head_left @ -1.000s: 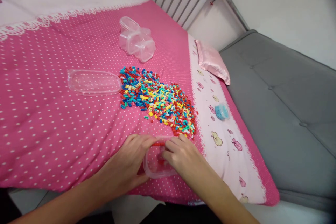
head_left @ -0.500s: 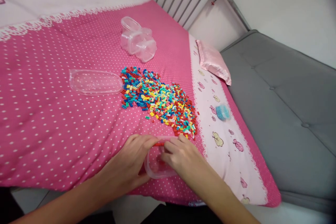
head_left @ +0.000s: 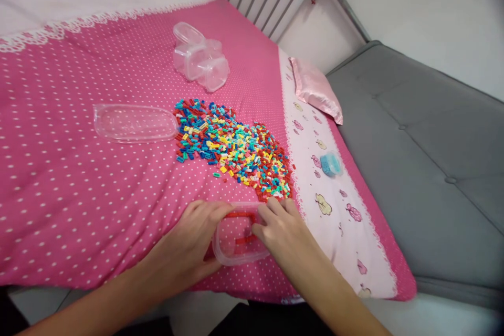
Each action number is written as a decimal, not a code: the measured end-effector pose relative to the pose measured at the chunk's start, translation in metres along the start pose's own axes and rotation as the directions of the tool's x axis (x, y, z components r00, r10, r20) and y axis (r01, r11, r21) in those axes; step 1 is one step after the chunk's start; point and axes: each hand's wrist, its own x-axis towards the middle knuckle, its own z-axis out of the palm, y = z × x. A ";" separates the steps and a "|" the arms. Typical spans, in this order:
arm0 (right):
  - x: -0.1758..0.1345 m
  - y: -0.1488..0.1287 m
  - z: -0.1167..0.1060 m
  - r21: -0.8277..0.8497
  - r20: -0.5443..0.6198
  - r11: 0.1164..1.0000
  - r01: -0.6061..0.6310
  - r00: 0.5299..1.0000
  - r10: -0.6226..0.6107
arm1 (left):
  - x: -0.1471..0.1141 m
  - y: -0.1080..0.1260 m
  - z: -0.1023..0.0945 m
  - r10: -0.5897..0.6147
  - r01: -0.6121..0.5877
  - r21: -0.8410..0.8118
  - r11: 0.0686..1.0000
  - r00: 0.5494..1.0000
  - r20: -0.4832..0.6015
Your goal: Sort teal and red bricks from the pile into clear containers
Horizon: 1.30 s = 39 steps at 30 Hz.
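A clear plastic container [head_left: 232, 261] sits near the bed's front edge. My left hand [head_left: 199, 233] is closed round its left side, fingers at the far rim and thumb low at the near left corner. Inside, red toy bricks [head_left: 240, 215] form a row along the far wall and bend down on the right; another short red row [head_left: 245, 240] lies below. My right hand [head_left: 283, 231] is at the container's right side, thumb inside against the red bricks and fingers bent over the far right rim. Just beyond spreads a pile of multicoloured small bricks [head_left: 236, 147].
An oblong clear lid [head_left: 136, 124] lies left of the pile. Several clear tubs [head_left: 200, 60] lie behind it. On the right are a small tub with blue contents [head_left: 329, 165], a pink pillow [head_left: 315, 89] and a grey padded headboard [head_left: 417, 131]. Pink dotted bedding [head_left: 79, 168] covers the bed.
My right hand has shifted right within the container, uncovering more of the red rows. The left hand keeps its hold. The whole view has shifted slightly.
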 end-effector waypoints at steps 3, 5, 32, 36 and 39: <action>0.006 -0.001 0.000 -0.003 0.032 1.000 0.016 0.999 -0.016 | 0.002 0.000 0.000 -0.007 0.007 -0.011 1.000 1.000 -0.012; 0.006 0.001 -0.003 0.022 0.044 1.000 0.018 0.999 -0.018 | 0.002 0.000 0.000 -0.026 0.025 -0.020 0.999 1.000 -0.005; 0.020 0.048 -0.007 0.804 0.023 0.510 -0.307 0.872 0.488 | -0.002 -0.003 0.002 -0.026 0.026 -0.015 1.000 1.000 0.014; 0.037 0.068 0.033 0.713 0.143 0.537 -0.451 0.843 0.518 | -0.003 -0.002 0.001 -0.073 0.074 -0.024 0.997 0.997 0.032; 0.044 0.067 0.055 0.662 0.149 0.598 -0.452 0.861 0.487 | -0.004 -0.002 0.001 -0.056 0.056 -0.036 0.998 0.998 -0.008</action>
